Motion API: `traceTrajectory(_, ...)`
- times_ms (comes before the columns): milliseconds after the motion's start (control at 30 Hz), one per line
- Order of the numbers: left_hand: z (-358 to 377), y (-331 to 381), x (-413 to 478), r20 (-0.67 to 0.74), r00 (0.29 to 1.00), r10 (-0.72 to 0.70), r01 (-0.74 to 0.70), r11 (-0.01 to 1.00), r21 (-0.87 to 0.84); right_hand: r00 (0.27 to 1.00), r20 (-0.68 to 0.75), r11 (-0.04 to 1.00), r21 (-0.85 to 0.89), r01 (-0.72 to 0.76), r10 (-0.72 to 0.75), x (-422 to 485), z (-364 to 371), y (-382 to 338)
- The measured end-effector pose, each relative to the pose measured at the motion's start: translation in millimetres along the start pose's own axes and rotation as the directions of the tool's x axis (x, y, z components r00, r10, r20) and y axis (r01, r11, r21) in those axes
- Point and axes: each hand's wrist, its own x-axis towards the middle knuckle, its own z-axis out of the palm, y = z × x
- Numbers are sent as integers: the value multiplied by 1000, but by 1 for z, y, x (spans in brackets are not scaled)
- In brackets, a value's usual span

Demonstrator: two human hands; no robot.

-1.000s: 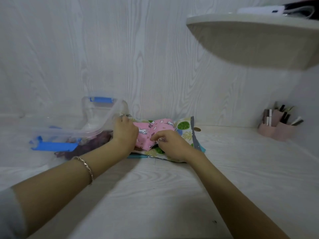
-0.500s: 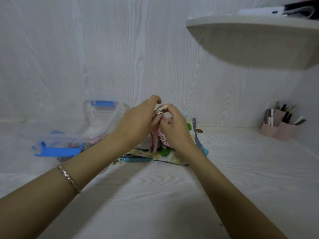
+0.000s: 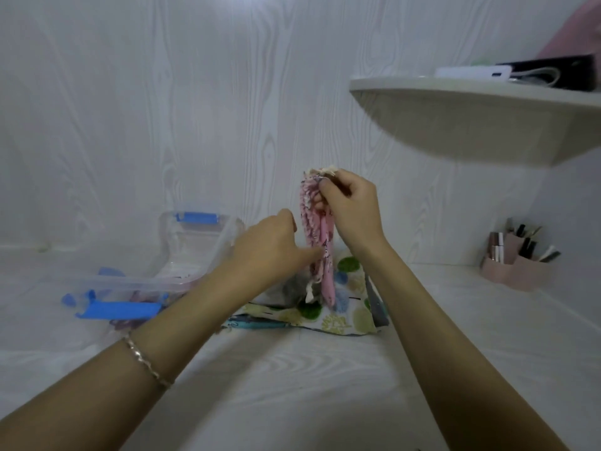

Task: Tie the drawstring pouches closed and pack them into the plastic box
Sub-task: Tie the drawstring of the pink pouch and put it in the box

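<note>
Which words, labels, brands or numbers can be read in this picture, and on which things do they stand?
No text can be read anywhere.
pink pouch: printed figures only, no letters seen.
white device on the shelf: a dark mark, too small to read.
tubes in the pink holder: too small and blurred.
plastic box: no label seen.

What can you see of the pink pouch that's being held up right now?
The pink pouch is soft cloth, pink with small printed figures, its mouth bunched into gathers with a cream edge showing on top. It hangs upright and limp above the floral pouch lying on the table. The right hand pinches its gathered top; the left hand meets its middle, grip unclear.
</note>
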Motion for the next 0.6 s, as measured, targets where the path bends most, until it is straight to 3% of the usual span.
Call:
traceTrajectory(100, -8, 3, 4, -61, 998, 35, -40, 996, -79, 1000, -30, 998, 67, 4, -2, 8, -4, -12)
traceTrajectory(167, -15, 1, 7, -206, 977, 55, -73, 994, -85, 997, -71, 992, 127, 14, -5, 11, -9, -18)
traceTrajectory(267, -26, -3, 8, -458, 882, 110, -151, 987, -54, 988, -143, 965, 263, -18, 57, 15, -19, -22)
traceTrajectory(333, -31, -6, 7, -539, 822, 183, -213, 977, 7, 983, -141, 923, 382, -56, 118, 13, -24, -21)
traceTrajectory(467, -33, -12, 1, -576, 758, 305, -284, 950, 129, 967, -59, 771, 617, -158, 246, -2, -30, -7)
traceTrajectory(600, -27, -19, -5, -528, 764, 370, -265, 927, 267, 922, 8, 680, 673, -292, 388, -15, -34, 17)
